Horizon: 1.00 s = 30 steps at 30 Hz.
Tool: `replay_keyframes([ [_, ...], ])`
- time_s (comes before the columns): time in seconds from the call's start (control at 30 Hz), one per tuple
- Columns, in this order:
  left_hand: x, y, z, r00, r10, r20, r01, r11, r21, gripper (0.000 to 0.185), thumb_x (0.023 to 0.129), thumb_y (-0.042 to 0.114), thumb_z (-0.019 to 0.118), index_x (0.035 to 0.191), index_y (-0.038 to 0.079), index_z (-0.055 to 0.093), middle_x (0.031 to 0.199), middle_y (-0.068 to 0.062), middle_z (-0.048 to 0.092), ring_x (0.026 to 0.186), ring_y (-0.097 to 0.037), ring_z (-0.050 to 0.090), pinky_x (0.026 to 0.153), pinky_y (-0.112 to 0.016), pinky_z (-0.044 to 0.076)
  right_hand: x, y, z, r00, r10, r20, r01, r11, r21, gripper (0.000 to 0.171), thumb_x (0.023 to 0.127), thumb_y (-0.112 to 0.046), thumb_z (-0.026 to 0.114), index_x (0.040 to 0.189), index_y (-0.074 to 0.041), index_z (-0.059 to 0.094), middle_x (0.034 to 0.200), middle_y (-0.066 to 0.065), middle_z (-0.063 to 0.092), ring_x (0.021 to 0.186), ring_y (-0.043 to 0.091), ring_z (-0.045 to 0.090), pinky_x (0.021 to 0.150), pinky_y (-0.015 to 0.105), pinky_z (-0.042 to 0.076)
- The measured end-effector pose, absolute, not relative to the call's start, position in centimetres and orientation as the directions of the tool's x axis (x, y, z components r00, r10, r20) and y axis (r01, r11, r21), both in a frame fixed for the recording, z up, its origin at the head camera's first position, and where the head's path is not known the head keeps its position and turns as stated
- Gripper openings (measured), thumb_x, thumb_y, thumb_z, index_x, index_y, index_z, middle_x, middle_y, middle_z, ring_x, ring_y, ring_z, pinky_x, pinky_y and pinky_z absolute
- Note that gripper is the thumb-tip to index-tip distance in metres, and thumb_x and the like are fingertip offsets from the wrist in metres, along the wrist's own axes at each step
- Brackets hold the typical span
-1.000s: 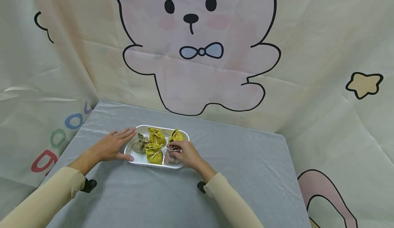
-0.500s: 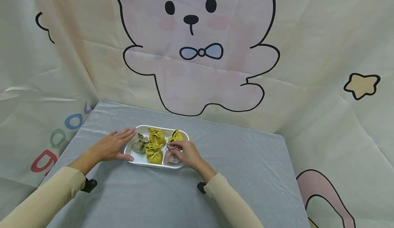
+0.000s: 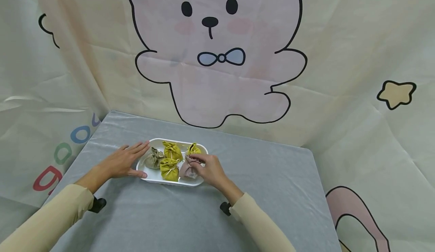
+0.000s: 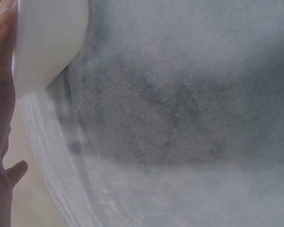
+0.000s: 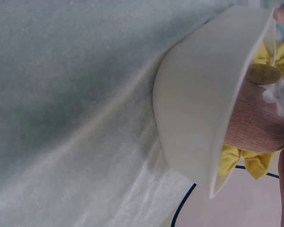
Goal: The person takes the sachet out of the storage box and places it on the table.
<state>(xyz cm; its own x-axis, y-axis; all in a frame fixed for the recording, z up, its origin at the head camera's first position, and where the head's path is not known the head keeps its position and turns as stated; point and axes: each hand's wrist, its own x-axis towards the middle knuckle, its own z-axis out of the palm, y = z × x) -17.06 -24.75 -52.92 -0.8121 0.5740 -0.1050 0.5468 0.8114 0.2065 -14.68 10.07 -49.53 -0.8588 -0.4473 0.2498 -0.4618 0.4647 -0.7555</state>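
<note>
Left hand [image 3: 120, 164] flat, fingers straight — right hand [image 3: 208, 169] curled in a pinch, both forearms stretched forward.

My tray [image 3: 153, 175] is white. In it I see three yellow bags [image 3: 169, 169], one tan bag [image 3: 153, 160] and one pink bag [image 3: 188, 170]. My table [image 3: 272, 191] is grey. My sleeves [image 3: 51, 218] are cream. The cloth behind [image 3: 340, 36] is cream too, with a big pink bear [image 3: 217, 85] drawn in black lines, a blue bow [image 3: 221, 57] and a yellow star [image 3: 396, 93].
</note>
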Motion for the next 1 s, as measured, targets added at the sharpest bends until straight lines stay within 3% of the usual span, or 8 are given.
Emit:
replay_keyframes([
  [0.27,-17.0,-24.7,-52.7,-0.811,0.575,-0.107,0.546,0.81,0.213,0.111,0.077,0.076,0.063,0.153,0.001,0.034,0.159,-0.02,0.03,0.143,-0.043,0.032,0.104,-0.069,0.031,-14.7,11.1,-48.2,-0.858,-0.416,0.301,-0.479,0.437,-0.761,0.024,0.09,-0.01,0.073,0.114,-0.005,0.074,0.106,0.006,0.075,0.093,0.014,0.072,0.08,0.025,0.056],
  [0.5,-16.9,-24.7,-52.8,-0.813,0.577,-0.084,0.549,0.806,0.222,0.11,0.077,0.072,0.067,0.153,0.001,0.034,0.159,-0.02,0.032,0.142,-0.043,0.034,0.104,-0.07,0.031,-14.8,12.3,-47.1,-0.859,-0.402,0.318,-0.487,0.446,-0.751,0.026,0.091,-0.01,0.073,0.116,-0.006,0.074,0.111,0.007,0.074,0.098,0.014,0.071,0.082,0.025,0.056],
  [0.77,-16.9,-24.6,-52.6,-0.81,0.577,-0.105,0.548,0.808,0.215,0.111,0.077,0.076,0.063,0.154,0.001,0.033,0.159,-0.02,0.03,0.143,-0.043,0.032,0.104,-0.07,0.03,-15.3,14.0,-46.0,-0.839,-0.408,0.36,-0.526,0.444,-0.725,0.024,0.09,-0.007,0.074,0.114,-0.004,0.074,0.106,0.007,0.075,0.09,0.013,0.071,0.077,0.026,0.057],
  [1.0,-16.8,-24.5,-52.5,-0.814,0.567,-0.124,0.537,0.817,0.211,0.112,0.077,0.076,0.063,0.154,0.001,0.033,0.159,-0.021,0.029,0.143,-0.043,0.032,0.105,-0.069,0.029,-15.6,16.0,-45.6,-0.841,-0.401,0.363,-0.528,0.462,-0.713,0.026,0.091,-0.006,0.072,0.117,-0.005,0.073,0.111,0.006,0.074,0.093,0.014,0.072,0.078,0.027,0.057],
])
